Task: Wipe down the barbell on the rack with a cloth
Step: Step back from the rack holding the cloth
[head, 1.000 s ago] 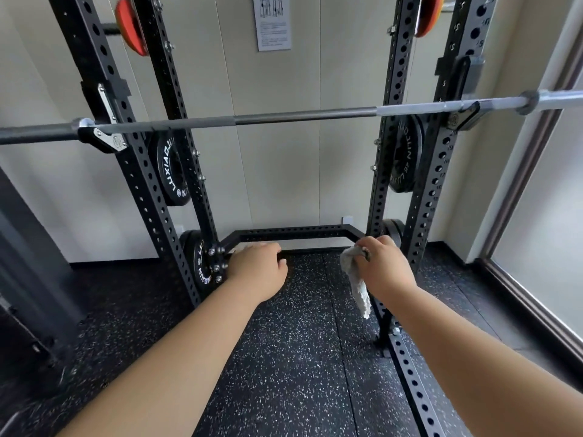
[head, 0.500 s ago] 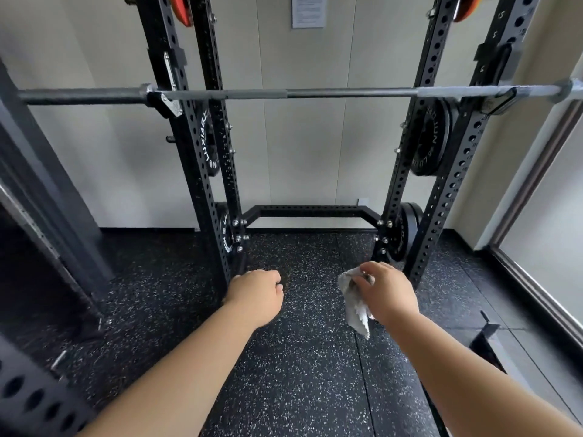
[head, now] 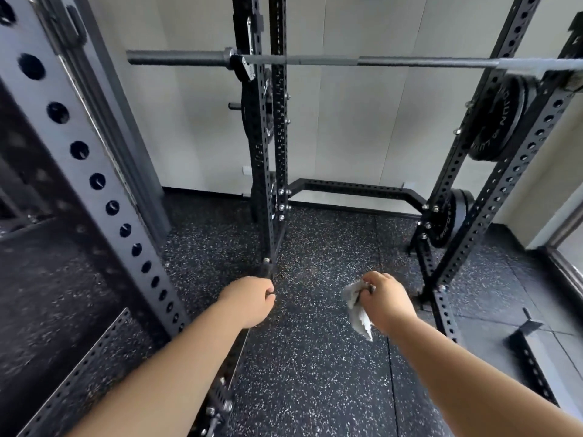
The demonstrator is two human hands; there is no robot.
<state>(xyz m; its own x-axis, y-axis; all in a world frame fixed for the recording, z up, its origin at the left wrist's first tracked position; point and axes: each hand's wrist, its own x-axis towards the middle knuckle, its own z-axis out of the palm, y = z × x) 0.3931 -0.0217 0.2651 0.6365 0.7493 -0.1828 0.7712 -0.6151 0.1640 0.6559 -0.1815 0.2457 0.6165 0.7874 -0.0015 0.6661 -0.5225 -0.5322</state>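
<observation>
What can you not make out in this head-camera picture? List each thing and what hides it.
Head view:
1. Barbell: its right end is cut off by the picture's right edge.
2. Cloth: its upper part is bunched inside the right hand.
3. Weight plate on the right: lettering blurred, partly behind the rack upright.
4. Left hand: curled, so its palm side is out of sight.

Pale panelled wall (head: pixel 362 127) across the upper centre; black speckled rubber floor (head: pixel 315 373) below, with tile seams at lower right; dark window frame (head: pixel 564 263) at the right edge.
</observation>
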